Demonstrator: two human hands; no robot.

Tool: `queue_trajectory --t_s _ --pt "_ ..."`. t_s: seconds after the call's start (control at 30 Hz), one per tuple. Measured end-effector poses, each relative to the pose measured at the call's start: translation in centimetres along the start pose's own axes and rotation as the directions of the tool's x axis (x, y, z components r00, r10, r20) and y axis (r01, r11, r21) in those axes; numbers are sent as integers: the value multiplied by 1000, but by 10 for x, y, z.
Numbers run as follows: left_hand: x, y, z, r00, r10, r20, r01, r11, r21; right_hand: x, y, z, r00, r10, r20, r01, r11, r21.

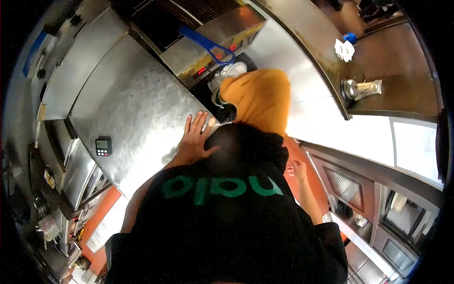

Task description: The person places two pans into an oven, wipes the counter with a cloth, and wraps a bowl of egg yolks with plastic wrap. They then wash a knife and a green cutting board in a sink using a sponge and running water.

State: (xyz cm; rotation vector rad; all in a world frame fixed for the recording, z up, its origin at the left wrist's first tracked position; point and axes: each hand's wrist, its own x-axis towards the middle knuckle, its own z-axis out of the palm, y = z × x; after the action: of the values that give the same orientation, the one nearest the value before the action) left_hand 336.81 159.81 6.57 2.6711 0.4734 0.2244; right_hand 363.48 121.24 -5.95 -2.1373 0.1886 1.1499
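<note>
My left hand (193,135) lies palm down on the steel worktop (123,90), near its edge, with the fingers spread. A pale wrap, perhaps a bandage, covers one fingertip. It holds nothing that I can see. A small black digital timer (103,146) rests on the same worktop, to the left of that hand. My right hand (297,169) hangs low beside my body above the red floor. Its fingers look loosely curved and apart, with no object visible in them. My black shirt hides part of this hand.
A steel appliance (213,42) with red lit displays stands ahead, a blue looped strap or handle (208,45) across it. On the right shelf are a service bell (350,89), a wrapped packet (370,89) and crumpled white paper (344,50). Steel cabinets (340,182) line the lower right.
</note>
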Motion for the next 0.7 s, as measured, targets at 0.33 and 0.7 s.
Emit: queue_trajectory --t_s 0.33,0.7 --pt "-8 -18 19 980 36 -197 -19 996 87 75 -76 25 950 -158 270 243 916 -319" --pt "-8 -2 0 981 -15 -191 -9 992 -125 62 -72 26 956 -216 197 272 906 -324"
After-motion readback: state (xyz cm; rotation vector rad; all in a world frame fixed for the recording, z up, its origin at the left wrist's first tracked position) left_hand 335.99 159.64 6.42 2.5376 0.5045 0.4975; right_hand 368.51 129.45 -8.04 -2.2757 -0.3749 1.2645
